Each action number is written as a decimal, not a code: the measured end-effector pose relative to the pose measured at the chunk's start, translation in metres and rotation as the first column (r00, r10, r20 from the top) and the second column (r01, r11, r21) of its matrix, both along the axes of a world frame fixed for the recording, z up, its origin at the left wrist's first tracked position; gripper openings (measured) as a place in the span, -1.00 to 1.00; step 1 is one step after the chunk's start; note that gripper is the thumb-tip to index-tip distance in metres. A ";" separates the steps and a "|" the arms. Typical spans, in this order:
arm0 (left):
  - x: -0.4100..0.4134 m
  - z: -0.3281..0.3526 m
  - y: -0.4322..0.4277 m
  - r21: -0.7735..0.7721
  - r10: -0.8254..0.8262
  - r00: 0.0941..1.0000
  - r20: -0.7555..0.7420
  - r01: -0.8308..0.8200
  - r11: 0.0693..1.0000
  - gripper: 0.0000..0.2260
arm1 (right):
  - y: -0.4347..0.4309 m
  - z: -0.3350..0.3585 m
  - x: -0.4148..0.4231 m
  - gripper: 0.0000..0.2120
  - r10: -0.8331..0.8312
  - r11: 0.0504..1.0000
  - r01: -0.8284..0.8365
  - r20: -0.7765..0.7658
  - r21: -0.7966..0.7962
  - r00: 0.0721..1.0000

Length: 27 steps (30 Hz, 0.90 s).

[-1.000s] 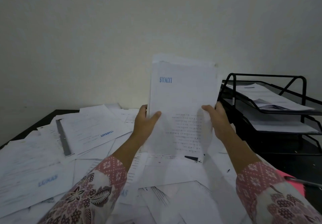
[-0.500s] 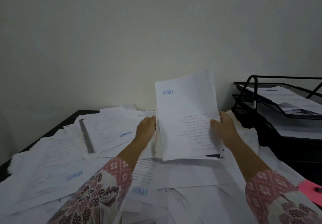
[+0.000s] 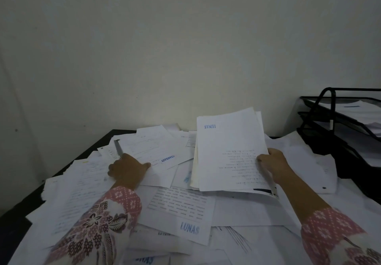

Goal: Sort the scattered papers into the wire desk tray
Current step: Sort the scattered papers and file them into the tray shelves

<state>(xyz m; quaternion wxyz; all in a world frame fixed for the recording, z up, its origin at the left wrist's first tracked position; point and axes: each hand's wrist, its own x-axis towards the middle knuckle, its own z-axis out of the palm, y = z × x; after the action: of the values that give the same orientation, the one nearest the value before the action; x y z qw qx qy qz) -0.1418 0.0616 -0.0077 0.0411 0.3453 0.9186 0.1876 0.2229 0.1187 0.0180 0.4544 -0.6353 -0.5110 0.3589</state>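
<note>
White papers (image 3: pixel 179 209) — blue stamps; black wire tray (image 3: pixel 321 124); pink floral sleeve (image 3: pixel 107 223).

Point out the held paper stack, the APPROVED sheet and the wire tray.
held paper stack (image 3: pixel 231 153): head view, blank middle of top sheet.
APPROVED sheet (image 3: pixel 156 147): head view, centre, above the stamp.
wire tray (image 3: pixel 327 93): head view, top frame bar.

Head view, 1 camera only: worn at head height, wide-angle, facing forward and down over the surface (image 3: pixel 24 209). Close range; both forearms enter from the bottom edge. Wall (image 3: pixel 185 48) fills the upper half. No 2nd view.
</note>
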 end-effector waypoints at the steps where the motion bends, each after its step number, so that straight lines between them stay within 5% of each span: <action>1: -0.001 0.001 -0.001 0.001 -0.001 1.000 -0.007 0.001 1.000 -0.26 | 0.000 0.000 -0.001 -0.89 0.000 1.000 0.000 0.005 -0.002 1.000; 7: -0.011 0.007 0.005 0.060 -0.033 0.994 0.105 0.027 0.998 -0.23 | 0.003 -0.002 -0.006 -0.79 -0.013 1.000 0.013 0.008 -0.028 1.000; 13: -0.017 0.008 0.007 0.050 -0.092 0.971 0.219 0.083 0.995 -0.45 | 0.001 -0.001 -0.010 -0.78 -0.001 0.999 0.000 -0.020 -0.041 1.000; 17: -0.006 0.010 0.009 0.294 -0.149 0.941 0.303 0.057 0.954 -0.40 | 0.000 0.002 -0.011 -0.77 0.001 0.999 -0.003 -0.060 -0.045 0.998; 22: 0.002 0.006 0.015 0.419 -0.405 0.724 0.558 0.176 0.891 -0.26 | -0.001 0.002 -0.012 -0.76 0.005 0.999 -0.009 -0.080 -0.050 0.997; 25: 0.010 0.011 0.010 0.318 -0.482 0.519 0.706 0.375 0.871 -0.47 | -0.002 0.000 -0.013 -0.75 0.011 0.998 -0.016 -0.078 -0.060 0.997; 27: 0.015 0.013 0.010 0.271 -0.493 0.513 0.702 0.448 0.852 -0.54 | -0.002 -0.003 -0.014 -0.75 0.016 0.998 -0.020 -0.066 -0.064 0.998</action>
<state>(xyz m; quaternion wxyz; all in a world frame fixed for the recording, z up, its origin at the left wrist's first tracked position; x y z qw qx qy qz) -0.1264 0.0712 0.0058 0.4558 0.4728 0.6831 0.3193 0.2084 0.1164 0.0150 0.4469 -0.6329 -0.4897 0.3998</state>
